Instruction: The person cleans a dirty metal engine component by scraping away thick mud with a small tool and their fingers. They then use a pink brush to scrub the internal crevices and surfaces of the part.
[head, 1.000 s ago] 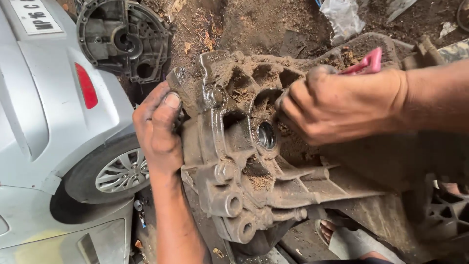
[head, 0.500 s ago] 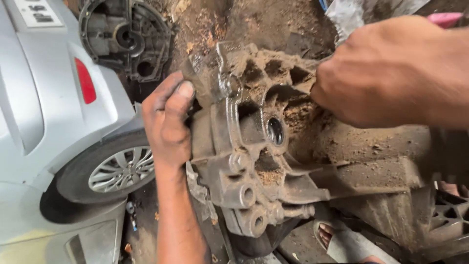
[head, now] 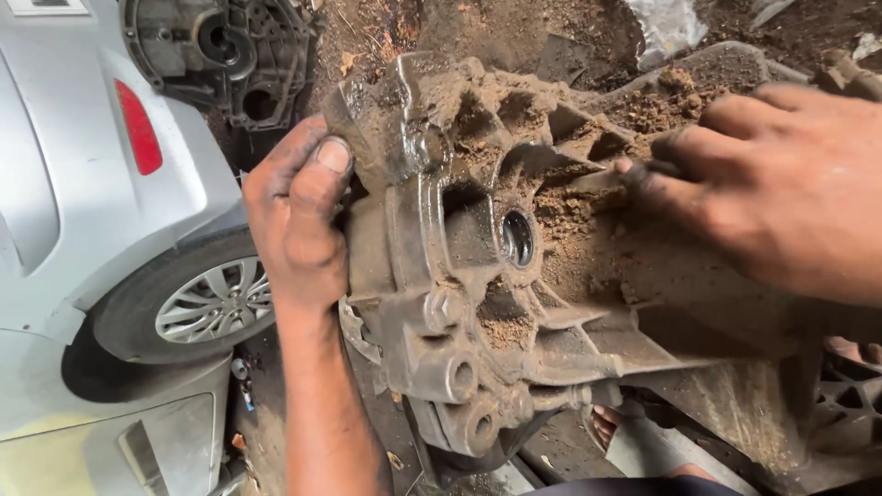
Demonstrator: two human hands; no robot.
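Left hand [head: 299, 216]: fingers closed on the casing [head: 478, 276] left edge.
Right hand [head: 781, 179]: fingers bent, digging dirt (upper casing pockets); holding nothing visible.

Both hands are bare, no gloves, no rings, no watch. The left hand [head: 299, 216] is smeared with dark grease and dirt, thumbnail short and grimy around the edges. The forearm below it has no sleeve on it. The right hand [head: 781, 197] is just as dirty, fingertips caked in brown mud, wrist uncovered too.
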